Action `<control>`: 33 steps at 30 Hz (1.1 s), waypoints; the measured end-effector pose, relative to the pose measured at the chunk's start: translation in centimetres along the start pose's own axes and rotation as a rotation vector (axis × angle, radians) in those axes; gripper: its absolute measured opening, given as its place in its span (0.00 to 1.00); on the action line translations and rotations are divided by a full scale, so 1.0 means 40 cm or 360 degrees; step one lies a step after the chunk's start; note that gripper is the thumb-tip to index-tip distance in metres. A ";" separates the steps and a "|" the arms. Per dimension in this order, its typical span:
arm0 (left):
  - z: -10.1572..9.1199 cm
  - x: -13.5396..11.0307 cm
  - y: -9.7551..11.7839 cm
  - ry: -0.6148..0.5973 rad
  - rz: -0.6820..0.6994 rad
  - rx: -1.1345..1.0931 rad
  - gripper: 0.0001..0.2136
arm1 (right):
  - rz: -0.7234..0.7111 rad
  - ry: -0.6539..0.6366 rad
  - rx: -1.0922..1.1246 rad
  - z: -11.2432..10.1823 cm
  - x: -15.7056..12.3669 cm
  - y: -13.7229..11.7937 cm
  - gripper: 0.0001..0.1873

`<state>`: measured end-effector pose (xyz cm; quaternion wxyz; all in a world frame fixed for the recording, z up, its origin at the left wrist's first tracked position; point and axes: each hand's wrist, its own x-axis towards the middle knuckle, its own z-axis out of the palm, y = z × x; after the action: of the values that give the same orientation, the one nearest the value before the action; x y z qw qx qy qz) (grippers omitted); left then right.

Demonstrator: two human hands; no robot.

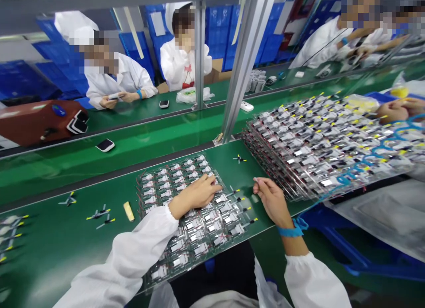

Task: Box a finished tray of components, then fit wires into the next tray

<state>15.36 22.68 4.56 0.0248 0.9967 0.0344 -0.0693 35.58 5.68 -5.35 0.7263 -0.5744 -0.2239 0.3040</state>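
A clear tray of several small silver cells with black wires lies on the green bench in front of me. My left hand rests on the tray's middle, fingers curled down onto the cells. My right hand hovers just right of the tray, thumb and fingertips pinched together near a loose cell; what the pinch holds is too small to name. A blue wrist strap circles my right wrist.
A tall stack of filled trays stands at the right, with another person's hand beyond it. Loose wired parts and a yellow block lie left. Metal posts rise ahead. Workers in white sit across the conveyor.
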 end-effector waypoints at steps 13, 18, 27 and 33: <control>0.001 0.001 0.008 0.0020 -0.0001 0.0048 0.11 | -0.0020 0.0011 -0.0089 -0.003 0.000 0.001 0.20; 0.017 0.003 0.004 0.0039 -0.0006 0.0031 0.10 | -0.0016 0.0005 -0.0085 -0.003 0.001 -0.004 0.19; 0.019 0.009 0.015 0.0117 -0.0095 0.0001 0.09 | -0.0018 0.0016 -0.0121 0.002 0.002 -0.008 0.19; 0.027 0.011 0.008 0.0186 -0.0105 -0.0232 0.10 | -0.0032 -0.0005 -0.0220 -0.009 0.000 0.000 0.19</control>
<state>15.67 22.32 3.45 0.0930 0.9929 0.0735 -0.0093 35.82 5.42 -5.44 0.6874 -0.6205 -0.2513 0.2815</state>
